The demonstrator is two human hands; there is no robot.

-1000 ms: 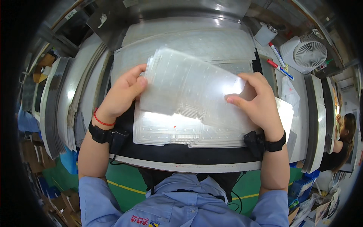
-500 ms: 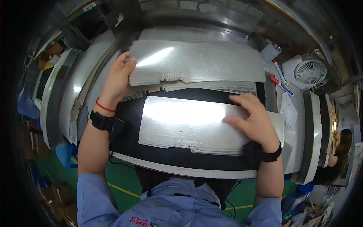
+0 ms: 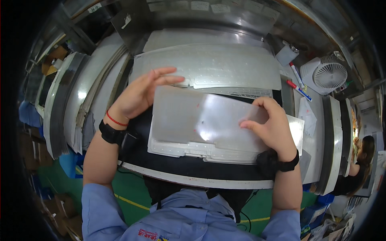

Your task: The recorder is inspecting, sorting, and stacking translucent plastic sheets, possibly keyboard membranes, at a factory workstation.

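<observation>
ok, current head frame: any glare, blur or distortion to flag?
Head view: bright glare patch on the sheet in the right hand; head view: left hand slightly soft at the fingertips, possibly motion blur; head view: table's front edge bows, corners black.

Glare whitens the middle of the sheet (image 3: pixel 211 116), the table edge (image 3: pixel 193 182) curves, and the picture's corners fall black.

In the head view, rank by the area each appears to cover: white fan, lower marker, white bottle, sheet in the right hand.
Largest to smallest:
1. Sheet in the right hand
2. White fan
3. White bottle
4. Lower marker

This is apparent size only; fisheye distortion affects it.
</observation>
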